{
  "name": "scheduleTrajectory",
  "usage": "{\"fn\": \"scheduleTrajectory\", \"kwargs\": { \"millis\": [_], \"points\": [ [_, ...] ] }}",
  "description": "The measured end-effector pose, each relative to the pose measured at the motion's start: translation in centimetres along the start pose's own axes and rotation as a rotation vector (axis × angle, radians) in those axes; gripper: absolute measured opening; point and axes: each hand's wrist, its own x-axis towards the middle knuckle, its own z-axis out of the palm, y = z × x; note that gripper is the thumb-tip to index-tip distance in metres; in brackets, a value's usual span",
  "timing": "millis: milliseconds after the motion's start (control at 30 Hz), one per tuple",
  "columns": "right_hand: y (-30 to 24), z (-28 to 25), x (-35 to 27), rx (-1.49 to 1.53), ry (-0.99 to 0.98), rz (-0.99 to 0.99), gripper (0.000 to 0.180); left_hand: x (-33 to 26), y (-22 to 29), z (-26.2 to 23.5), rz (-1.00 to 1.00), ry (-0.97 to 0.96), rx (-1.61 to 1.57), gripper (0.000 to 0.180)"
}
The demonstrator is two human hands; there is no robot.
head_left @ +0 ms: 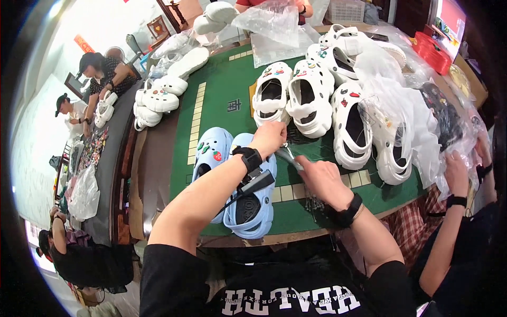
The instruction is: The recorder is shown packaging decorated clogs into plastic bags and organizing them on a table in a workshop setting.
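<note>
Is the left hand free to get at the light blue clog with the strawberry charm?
Probably yes: the clog lies uncovered just left of the left hand, nothing between them, though that hand seems busy with a small clear bag.

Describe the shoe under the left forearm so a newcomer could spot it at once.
On the green table mat, look at the near edge, where two clogs lie side by side. It is the right one, the pale blue clog beneath the left hand. All the clogs beyond are white.

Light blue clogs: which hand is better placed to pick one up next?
Probably the left hand: its forearm lies right across the light blue clogs, while the right hand sits further right on the green mat, gripping a small clear piece.
</note>
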Motion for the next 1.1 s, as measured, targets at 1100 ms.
{"fn": "scheduleTrajectory", "kwargs": {
  "millis": [1100],
  "points": [
    [-1.8,-1.5,1.8,0.244,0.229,0.151,0.027,-0.9,1.1,-3.9,0.032,-0.161,-0.503,0.019]
  ]
}}
